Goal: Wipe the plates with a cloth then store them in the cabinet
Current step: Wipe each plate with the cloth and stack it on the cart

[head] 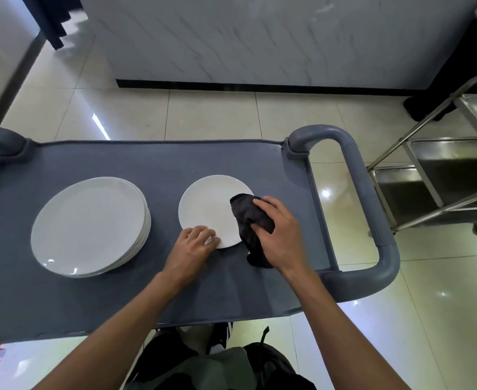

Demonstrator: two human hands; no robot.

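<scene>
The right hand held a closed grip on the black cloth, pressing it onto a single white plate. The left hand pinched that plate's near rim. Left of it sat the plate stack on the grey surface.

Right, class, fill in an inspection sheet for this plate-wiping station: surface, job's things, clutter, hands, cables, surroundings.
Surface: grey cart top with a looped handle at its right end.
Job's things: single white plate lies flat on the cart; stack of white plates to its left, apart from it; black cloth lies partly on the single plate's right side, its tail hanging onto the cart.
Clutter: nothing seen.
Hands: left hand holds the single plate's near rim; right hand grips the cloth against the plate.
Cables: nothing seen.
Surroundings: tiled floor, marbled wall panel, steel trolley to the right. No cabinet identifiable.
</scene>
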